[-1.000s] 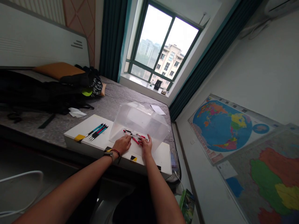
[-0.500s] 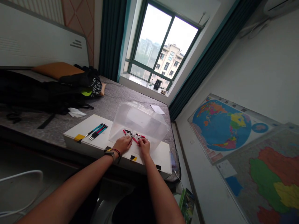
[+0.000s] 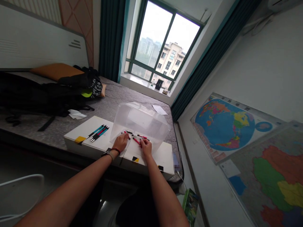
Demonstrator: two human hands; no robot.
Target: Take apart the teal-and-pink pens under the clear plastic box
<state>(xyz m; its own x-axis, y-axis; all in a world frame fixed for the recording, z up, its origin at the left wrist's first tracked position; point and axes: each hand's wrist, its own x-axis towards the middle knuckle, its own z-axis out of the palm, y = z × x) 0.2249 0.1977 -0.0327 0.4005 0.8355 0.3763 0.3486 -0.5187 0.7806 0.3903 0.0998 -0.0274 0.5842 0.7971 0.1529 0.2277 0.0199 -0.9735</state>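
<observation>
A tight group of red-and-black pens (image 3: 136,137) lies on a white board (image 3: 94,136), just inside the mouth of a clear plastic box (image 3: 139,119) lying on its side. My left hand (image 3: 121,142) rests palm down at the left end of the group, its fingertips at one pen. My right hand (image 3: 146,148) sits at the near right, its fingertips pressed together on a red pen. Several teal-and-black pens (image 3: 98,132) lie side by side on the board to the left, apart from both hands.
The board rests on a grey mattress (image 3: 132,96), and its near edge overhangs a dark drop. A black backpack (image 3: 44,93) lies at the left, with a tissue (image 3: 76,114) beside it. A sheet of paper (image 3: 159,109) lies behind the box. Wall maps (image 3: 224,124) fill the right.
My left hand has drawn slightly left, and the pen at its fingertips lies at a steeper angle. The pens have shifted a little, and the whole view has turned slightly.
</observation>
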